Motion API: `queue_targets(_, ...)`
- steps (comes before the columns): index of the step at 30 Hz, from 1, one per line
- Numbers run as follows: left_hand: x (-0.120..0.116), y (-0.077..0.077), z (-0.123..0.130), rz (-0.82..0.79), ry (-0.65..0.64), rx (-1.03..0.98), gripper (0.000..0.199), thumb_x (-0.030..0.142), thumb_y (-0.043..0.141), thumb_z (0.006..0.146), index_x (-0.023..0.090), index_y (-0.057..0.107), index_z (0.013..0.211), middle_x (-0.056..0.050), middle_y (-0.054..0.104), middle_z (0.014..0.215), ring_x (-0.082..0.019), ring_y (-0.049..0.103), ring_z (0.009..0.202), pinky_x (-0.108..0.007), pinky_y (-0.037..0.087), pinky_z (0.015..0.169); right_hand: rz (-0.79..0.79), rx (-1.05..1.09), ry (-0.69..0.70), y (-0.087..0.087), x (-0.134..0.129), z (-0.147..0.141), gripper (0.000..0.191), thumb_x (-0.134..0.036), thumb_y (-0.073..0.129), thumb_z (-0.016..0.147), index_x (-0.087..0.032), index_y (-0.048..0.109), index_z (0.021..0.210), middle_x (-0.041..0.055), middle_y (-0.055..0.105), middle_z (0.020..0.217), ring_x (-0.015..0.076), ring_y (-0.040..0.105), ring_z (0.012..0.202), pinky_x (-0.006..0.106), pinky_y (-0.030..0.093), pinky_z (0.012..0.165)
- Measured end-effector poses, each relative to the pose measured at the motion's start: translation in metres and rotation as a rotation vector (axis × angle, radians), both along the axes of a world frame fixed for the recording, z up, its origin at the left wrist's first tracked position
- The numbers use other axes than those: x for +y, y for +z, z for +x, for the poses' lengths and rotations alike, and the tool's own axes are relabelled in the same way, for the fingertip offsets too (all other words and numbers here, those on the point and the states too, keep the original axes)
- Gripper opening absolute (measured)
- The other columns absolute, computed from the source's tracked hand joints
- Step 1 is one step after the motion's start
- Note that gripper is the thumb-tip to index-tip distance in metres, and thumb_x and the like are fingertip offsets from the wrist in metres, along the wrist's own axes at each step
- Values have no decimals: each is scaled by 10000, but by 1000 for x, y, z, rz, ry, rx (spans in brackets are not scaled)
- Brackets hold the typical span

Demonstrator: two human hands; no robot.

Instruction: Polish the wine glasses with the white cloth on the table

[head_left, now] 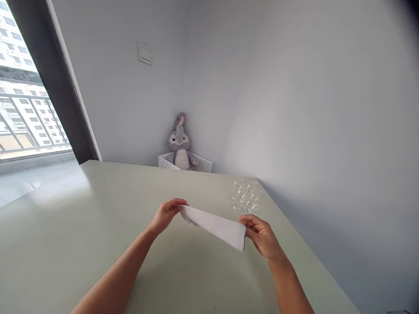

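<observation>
A folded white cloth (pixel 214 224) is stretched between my two hands above the pale table (pixel 183 279). My left hand (pixel 168 213) pinches its upper left corner between thumb and fingers. At the other end, my right hand (pixel 260 235) grips the right edge, with the thumb below and the fingers on top. The cloth slants down toward the right, and its lower edge hangs free. Just beyond my right hand, several clear glasses (pixel 245 196) stand close together on the table.
Behind the table's far edge, a grey plush toy (pixel 179 141) sits in a white perforated basket (pixel 203 164) in the corner. Walls rise at the back and right, one with a light switch (pixel 144 53). A window (pixel 26 100) is at the left.
</observation>
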State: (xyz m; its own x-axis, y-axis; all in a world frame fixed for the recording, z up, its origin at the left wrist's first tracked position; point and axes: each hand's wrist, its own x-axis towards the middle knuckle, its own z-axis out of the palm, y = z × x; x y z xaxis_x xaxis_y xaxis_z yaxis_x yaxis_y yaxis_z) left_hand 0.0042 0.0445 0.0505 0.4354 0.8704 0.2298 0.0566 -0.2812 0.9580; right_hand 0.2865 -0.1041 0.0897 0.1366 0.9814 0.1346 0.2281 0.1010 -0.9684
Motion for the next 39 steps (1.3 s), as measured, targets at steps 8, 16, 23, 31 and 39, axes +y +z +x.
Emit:
queue_targets(8,1,-7,5,-54,82,12,258,345,511,756,198,616,939,-36,663,924,-180,589,856,-299,457,783,29,103,-135,-25,8,8,269,-367,590,754,-171,608,937,39,627,810,160,601,610,318,522,612)
queue_targets(16,22,0,42,118,161,181,233,293,462,749,225,644,876,-2,668,894,-171,593,835,-278,461,768,165,-268,-427,-27,-2,10,201,-296,461,818,-190,597,921,29,637,738,173,617,593,295,498,617)
queue_targets(23,31,-1,52,300,365,372,359,94,363,732,245,625,927,-3,609,1078,-187,531,1004,-319,430,832,350,-709,264,-15,-47,-43,274,-183,464,853,-251,569,1096,41,606,1076,165,571,958,265,444,843)
queue_targets(31,-44,-28,68,447,106,764,465,227,468,754,194,478,1218,-102,434,1313,-257,394,1201,-393,322,991,150,-641,244,-14,-23,-39,220,-237,420,889,-258,636,922,-17,633,757,120,570,653,221,453,623)
queue_targets(39,-37,-71,116,540,-150,1005,726,543,358,786,139,246,1378,-199,132,1444,-377,-26,1318,-573,53,1026,208,-320,129,-55,29,-45,244,-317,417,876,-190,619,927,25,639,725,138,595,602,237,484,601)
